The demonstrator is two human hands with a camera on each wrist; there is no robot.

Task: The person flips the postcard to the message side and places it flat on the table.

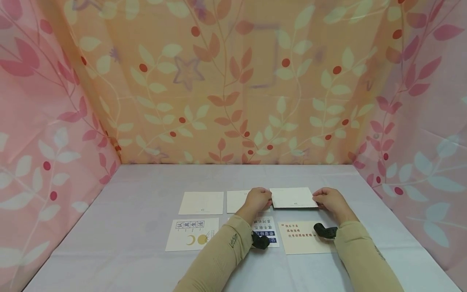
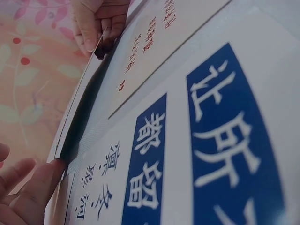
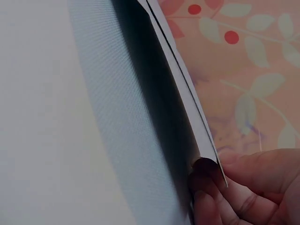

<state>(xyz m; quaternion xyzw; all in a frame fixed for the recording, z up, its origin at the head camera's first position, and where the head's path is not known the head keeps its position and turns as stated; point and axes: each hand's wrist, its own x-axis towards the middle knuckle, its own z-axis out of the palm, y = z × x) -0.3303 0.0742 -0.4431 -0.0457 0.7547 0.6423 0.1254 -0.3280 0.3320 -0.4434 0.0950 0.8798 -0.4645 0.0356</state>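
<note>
Remotely, I am pinching 1 cream rectangular paper card (image 1: 292, 196) at opposite sides with left hand (image 1: 257, 200) and right hand (image 1: 333, 202), likely for steadiness. Its near edge is hovering above white tablecloth (image 1: 120, 219).

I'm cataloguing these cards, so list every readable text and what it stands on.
"认真生活": moon card.
"让所", "都留", "凛冬", "星河": blue-barred card; further characters are cut off or too small to be sure of.
"快乐不易", as best I can read: red-text card; other lines too small to be sure.
"LetsSlim", apparently, slightly blurred: left sleeve.
Right sleeve: lettering too blurred.
Held card, left blank-looking card: tiny marks, unreadable.
</note>
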